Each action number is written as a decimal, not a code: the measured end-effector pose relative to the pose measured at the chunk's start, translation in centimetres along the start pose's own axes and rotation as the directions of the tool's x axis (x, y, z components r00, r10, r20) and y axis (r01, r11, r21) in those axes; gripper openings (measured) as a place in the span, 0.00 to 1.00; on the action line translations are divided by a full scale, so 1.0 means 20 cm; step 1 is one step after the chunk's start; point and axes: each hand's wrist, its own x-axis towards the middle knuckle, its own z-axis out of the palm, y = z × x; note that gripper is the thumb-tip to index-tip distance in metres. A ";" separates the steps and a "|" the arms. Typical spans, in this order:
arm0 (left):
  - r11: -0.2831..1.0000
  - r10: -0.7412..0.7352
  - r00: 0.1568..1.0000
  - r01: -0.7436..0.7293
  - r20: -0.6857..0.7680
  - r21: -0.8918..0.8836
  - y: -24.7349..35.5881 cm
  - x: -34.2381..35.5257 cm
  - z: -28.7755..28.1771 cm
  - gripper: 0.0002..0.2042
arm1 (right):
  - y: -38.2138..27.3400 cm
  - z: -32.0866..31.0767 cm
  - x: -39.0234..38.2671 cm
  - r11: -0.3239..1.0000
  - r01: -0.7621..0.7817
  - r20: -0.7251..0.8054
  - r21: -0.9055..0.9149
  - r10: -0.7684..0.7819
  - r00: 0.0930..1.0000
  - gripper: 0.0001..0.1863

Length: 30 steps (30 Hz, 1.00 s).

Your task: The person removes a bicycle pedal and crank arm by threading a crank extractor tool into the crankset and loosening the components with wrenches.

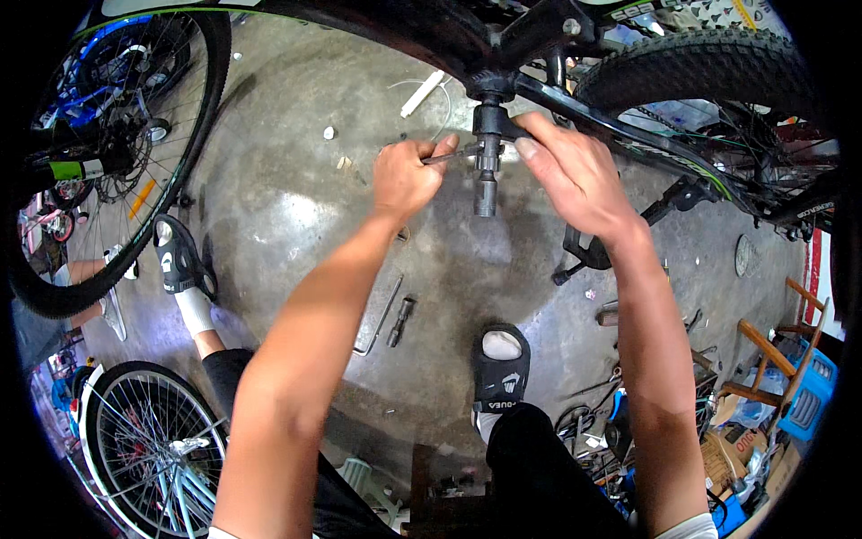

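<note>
A steel crank puller (pixel 486 189) sticks out of the black crank arm (pixel 492 120) at the bicycle frame's bottom bracket. My left hand (pixel 406 181) is closed round a slim metal wrench (pixel 456 154), whose far end meets the puller's side. That end's exact shape is too small to tell. On the other side, my right hand (pixel 579 180) grips the crank arm, thumb pointing toward the puller and fingers partly hidden. Below my left hand, an L-shaped metal bar (pixel 382 314) and a dark cylindrical tool (pixel 401 322) lie on the floor.
The bicycle frame (pixel 422 40) crosses the top, with a knobby tyre (pixel 700 76) at right. A large wheel (pixel 220 81) stands left and another wheel (pixel 99 422) lower left. Tools, a cardboard box (pixel 732 449) and a wooden stool (pixel 763 350) crowd the lower right.
</note>
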 end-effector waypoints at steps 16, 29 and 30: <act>0.672 0.352 0.930 -0.332 0.109 0.661 0.16 0.04 -0.61 0.17 | 0.00 -0.02 0.01 0.994 -0.024 0.149 -0.107 0.040 0.988 0.13; 0.999 0.022 1.000 -0.022 -0.011 0.041 0.01 -0.09 -0.01 0.14 | -0.02 0.00 0.01 0.992 -0.012 0.060 -0.128 0.020 0.998 0.12; 0.995 -0.098 0.985 0.097 -0.141 -0.008 0.02 -0.08 0.02 0.14 | -0.02 0.00 0.02 0.992 -0.009 0.083 -0.124 0.020 0.996 0.12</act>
